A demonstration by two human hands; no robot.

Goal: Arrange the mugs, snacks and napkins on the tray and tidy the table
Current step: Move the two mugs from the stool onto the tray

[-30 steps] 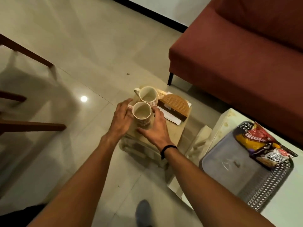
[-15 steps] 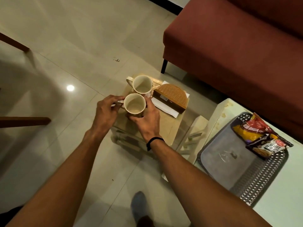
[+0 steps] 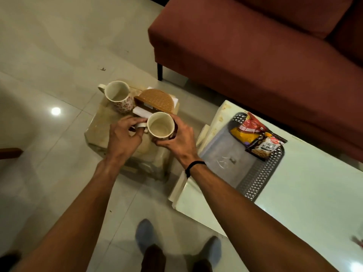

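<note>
Both hands hold one cream mug [image 3: 160, 125] above the small low table [image 3: 102, 122]. My left hand [image 3: 122, 137] pinches its handle and my right hand [image 3: 176, 139] wraps its right side. A second floral mug [image 3: 118, 96] stands at the table's far left corner. Beside it sits a brown woven napkin holder [image 3: 157, 100] with white napkins [image 3: 140, 112] under it. On the white table to the right lies a grey tray [image 3: 225, 154] carrying two snack packets [image 3: 257, 138] at its far end.
A red sofa [image 3: 255, 46] runs along the far right, close behind both tables. A wooden chair leg [image 3: 8, 153] pokes in at the left edge. My feet [image 3: 145, 234] stand on the tiled floor below.
The mug has lifted off the small table and moved right, toward the tray, with both hands on it. The camera has shifted closer and to the right.
</note>
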